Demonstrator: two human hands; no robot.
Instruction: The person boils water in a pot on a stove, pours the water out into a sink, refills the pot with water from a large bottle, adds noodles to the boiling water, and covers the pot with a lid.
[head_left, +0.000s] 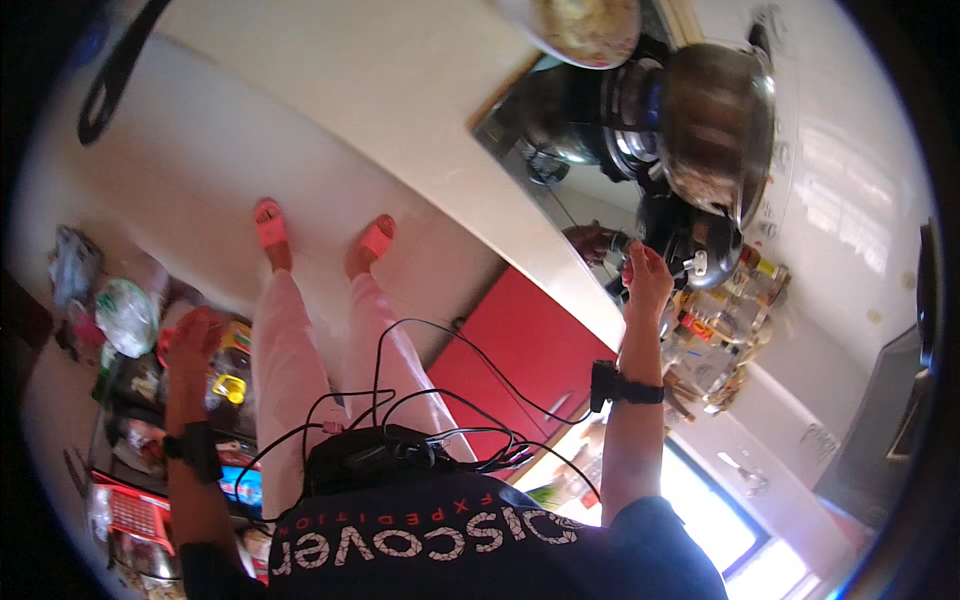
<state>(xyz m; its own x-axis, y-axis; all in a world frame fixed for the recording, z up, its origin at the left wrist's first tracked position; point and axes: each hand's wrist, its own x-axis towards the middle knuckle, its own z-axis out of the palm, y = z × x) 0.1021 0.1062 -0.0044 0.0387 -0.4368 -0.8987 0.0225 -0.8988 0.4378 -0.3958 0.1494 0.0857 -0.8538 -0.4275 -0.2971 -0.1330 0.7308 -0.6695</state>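
Observation:
My right hand (646, 277) is at the front corner of a glass-topped gas stove (600, 187), fingers bent and drawn together; whether they grip something small there is hidden. Close beside it are a black pan or lid (709, 251) and a small white fitting (697, 262). A steel pot (712, 127) sits on the stove, tilted in this view, with brown contents. My left hand (196, 334) hangs low at the left, dim and blurred, over shelves of goods; its grip cannot be made out. Near it lie a tied clear plastic bag (127, 319) and a yellow-capped container (230, 388).
A plate of food (589, 30) stands on the pale counter (450, 112) by the stove. Bottles and jars (712, 337) crowd the far side. A red cabinet (517, 352) is below. Black cables (480, 345) loop before my waist. A black handle (112, 90) shows upper left.

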